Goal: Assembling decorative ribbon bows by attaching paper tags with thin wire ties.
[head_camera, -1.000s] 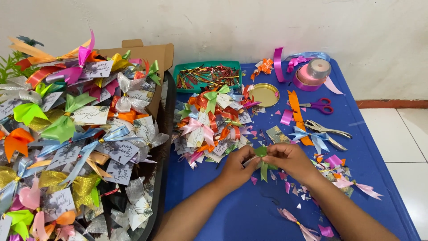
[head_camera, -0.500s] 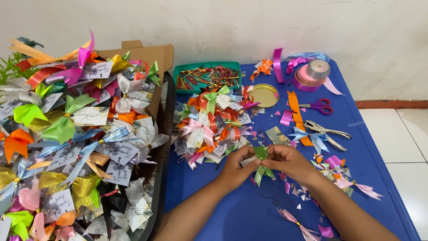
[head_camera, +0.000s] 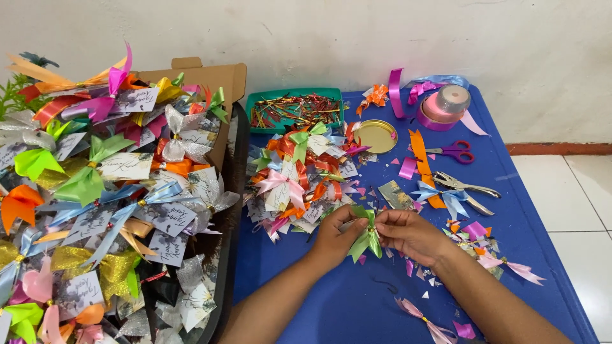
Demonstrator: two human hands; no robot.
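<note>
Over the blue counter (head_camera: 510, 191), both hands' fingers pinch a light, limp green satin ribbon bow (head_camera: 366, 232) at its knot, the left hand (head_camera: 336, 237) and right hand (head_camera: 411, 234) meeting there

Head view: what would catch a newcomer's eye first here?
The heap of bright ribbon bows with paper tags, spilling from a cardboard box at the left, dominates. At the centre, the left hand and right hand pinch a green ribbon bow above the blue table. A smaller bow pile lies just behind.
</note>
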